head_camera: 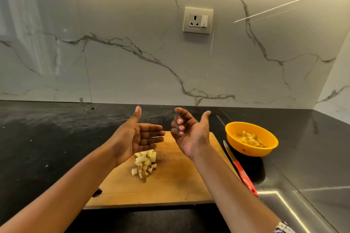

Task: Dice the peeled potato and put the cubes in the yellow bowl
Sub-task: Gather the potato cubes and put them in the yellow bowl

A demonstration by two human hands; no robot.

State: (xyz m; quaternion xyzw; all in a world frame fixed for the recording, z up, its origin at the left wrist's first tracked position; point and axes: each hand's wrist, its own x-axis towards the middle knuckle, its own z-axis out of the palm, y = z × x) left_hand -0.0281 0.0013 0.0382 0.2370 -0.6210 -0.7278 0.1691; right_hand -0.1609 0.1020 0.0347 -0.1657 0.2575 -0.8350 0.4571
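Nearest the person, the board [170, 187] is lying on the counter [56, 138], and a pile of cubes [144, 164] is sitting left of its middle, some showing bits of dark skin. The knife [240, 170] is resting on the counter at the board's 3 o'clock, red handle toward the person, with neither hand touching it.

Above the pile, both hands are hovering in the air and holding nothing. The left hand [136, 136] is standing on edge with fingers straight and together, thumb pointing up, palm facing right. The right hand [189, 134] is turning palm up, its fingers loosely curled over an empty palm.

The bowl [246, 150] is sitting on the counter at about 2 o'clock from the pile, beyond the knife tip and apart from the board, and it is already holding some cubes [250, 139]. Further back, a socket [198, 20] is showing on the marble wall.

The cutting seems finished, since no whole potato is showing, so the step in hand is most likely the transfer. The next move is calling for both hands to drop, close around the pile from either side, lift it and carry it toward 2 o'clock over the knife, with care against loose cubes slipping onto the counter.
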